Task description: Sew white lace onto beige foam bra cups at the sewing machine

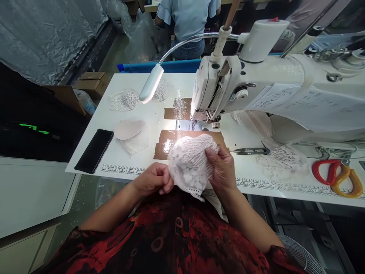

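Observation:
A rounded piece of white lace (189, 161) is held up over the front edge of the white sewing table (171, 82). My left hand (155, 179) pinches its left lower edge with closed fingers. My right hand (221, 167) grips its right side, thumb on top. Behind the lace stands a white sewing machine (256, 87), its needle area (196, 121) above brown tape strips (176, 113) stuck to the table.
A black phone (94, 150) and a beige cup with lace (129, 131) lie at left. More lace pieces (124, 100) sit farther back. Thread snips (251, 151), another lace heap (282, 160), red and orange scissor handles (338, 176) lie right. A gooseneck lamp (151, 87) hangs over. Another person (188, 23) stands beyond.

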A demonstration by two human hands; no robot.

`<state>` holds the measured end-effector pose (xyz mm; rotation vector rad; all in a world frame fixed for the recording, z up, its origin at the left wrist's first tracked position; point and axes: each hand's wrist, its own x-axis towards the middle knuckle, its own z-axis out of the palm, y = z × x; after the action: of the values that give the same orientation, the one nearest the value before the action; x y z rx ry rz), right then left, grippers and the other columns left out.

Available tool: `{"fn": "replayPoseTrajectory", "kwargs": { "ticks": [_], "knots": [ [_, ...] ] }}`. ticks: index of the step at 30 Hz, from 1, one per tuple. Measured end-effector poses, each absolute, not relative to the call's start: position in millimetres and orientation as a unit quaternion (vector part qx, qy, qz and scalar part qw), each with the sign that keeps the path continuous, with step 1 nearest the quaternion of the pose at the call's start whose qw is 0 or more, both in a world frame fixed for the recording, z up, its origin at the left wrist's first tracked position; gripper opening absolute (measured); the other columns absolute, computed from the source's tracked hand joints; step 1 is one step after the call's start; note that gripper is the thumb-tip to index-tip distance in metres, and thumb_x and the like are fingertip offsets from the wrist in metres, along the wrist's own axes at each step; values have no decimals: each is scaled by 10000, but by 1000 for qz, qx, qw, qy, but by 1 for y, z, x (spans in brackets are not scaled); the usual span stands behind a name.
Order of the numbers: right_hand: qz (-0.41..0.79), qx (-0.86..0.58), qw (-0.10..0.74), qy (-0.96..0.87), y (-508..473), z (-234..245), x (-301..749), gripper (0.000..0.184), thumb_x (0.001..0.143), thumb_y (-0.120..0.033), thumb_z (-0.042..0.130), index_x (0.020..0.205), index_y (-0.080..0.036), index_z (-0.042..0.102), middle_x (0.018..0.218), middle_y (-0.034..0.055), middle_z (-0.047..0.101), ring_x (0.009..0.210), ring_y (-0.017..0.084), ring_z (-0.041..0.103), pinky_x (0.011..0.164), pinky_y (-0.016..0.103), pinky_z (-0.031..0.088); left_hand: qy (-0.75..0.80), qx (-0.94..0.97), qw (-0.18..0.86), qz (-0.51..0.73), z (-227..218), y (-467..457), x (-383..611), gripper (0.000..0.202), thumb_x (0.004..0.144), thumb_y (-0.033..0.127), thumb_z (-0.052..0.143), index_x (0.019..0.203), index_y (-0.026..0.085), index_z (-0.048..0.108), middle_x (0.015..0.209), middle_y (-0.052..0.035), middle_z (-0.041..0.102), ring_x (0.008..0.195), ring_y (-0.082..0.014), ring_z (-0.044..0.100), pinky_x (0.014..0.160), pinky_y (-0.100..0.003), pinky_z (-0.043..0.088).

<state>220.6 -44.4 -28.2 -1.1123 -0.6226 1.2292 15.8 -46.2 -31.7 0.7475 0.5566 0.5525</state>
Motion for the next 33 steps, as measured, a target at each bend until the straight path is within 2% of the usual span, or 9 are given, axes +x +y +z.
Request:
{"fn": "replayPoseTrajectory", "kwargs": {
  "ticks": [2, 4, 6, 7, 9, 12, 14, 28, 33],
  "knots": [
    [530, -478, 636, -293, -44, -26, 226, 313, 625, -387, 798, 633, -225, 530, 660, -28, 614, 600, 125, 555, 586, 280, 506, 242, 423, 813, 317, -24, -37, 1, 283, 766, 273, 708, 594, 141, 526, 519, 3, 549, 458, -79, 491, 429, -178, 367],
    [544, -472, 588, -367, -47, -22, 227, 276, 642, -366, 794, 647, -221, 559, 667, -31, 612, 605, 118, 550, 584, 268, 497, 278, 514, 715, 384, -12, -29, -7, 95, 791, 239, 684, 810, 165, 627, 824, -42, 654, 729, -123, 608, 628, -224, 484],
    [556, -464, 518, -456, -51, -17, 223, 231, 676, -356, 775, 675, -215, 592, 686, -28, 621, 613, 114, 551, 576, 254, 481, 319, 623, 602, 384, 1, -23, -7, 425, 721, 242, 751, 1119, 221, 605, 1234, -77, 574, 1121, -206, 543, 910, -310, 466],
    [556, -458, 487, -494, -54, -14, 220, 209, 696, -351, 761, 691, -213, 603, 691, -27, 627, 613, 112, 550, 566, 245, 470, 334, 667, 563, 356, 6, -21, -5, 570, 682, 255, 783, 1207, 237, 561, 1309, -80, 523, 1200, -233, 489, 979, -335, 427],
    [538, -456, 448, -550, -57, -10, 214, 174, 745, -345, 720, 710, -211, 614, 679, -23, 631, 594, 108, 545, 547, 237, 449, 353, 719, 528, 282, 11, -19, 1, 611, 674, 296, 789, 1227, 226, 539, 1234, -77, 560, 1119, -231, 532, 941, -328, 441],
    [461, -466, 442, -612, -59, -8, 209, 146, 801, -319, 657, 703, -216, 623, 719, -1, 664, 644, 130, 589, 604, 263, 468, 360, 736, 533, 211, 10, -19, 9, 347, 769, 351, 696, 1048, 169, 599, 901, -22, 614, 777, -146, 572, 698, -249, 462],
    [400, -477, 456, -636, -58, -9, 210, 129, 811, -291, 639, 701, -226, 628, 778, 11, 689, 743, 157, 630, 690, 293, 491, 359, 744, 526, 202, 8, -19, 12, 277, 795, 363, 660, 960, 147, 611, 800, -3, 591, 700, -125, 537, 641, -229, 433],
    [324, -530, 451, -641, -53, -13, 211, 187, 809, -308, 656, 653, -211, 622, 683, 7, 684, 626, 133, 614, 580, 259, 462, 364, 745, 518, 211, 10, -10, 23, 247, 867, 337, 548, 822, 119, 654, 692, -8, 564, 660, -115, 496, 611, -220, 399],
    [409, -533, 424, -607, -47, -11, 216, 164, 785, -350, 673, 833, -195, 694, 683, 3, 684, 574, 117, 573, 539, 242, 444, 341, 762, 506, 216, 9, -6, 25, 230, 872, 308, 543, 848, 113, 662, 707, -18, 594, 666, -114, 514, 629, -224, 413]
  ]
}}
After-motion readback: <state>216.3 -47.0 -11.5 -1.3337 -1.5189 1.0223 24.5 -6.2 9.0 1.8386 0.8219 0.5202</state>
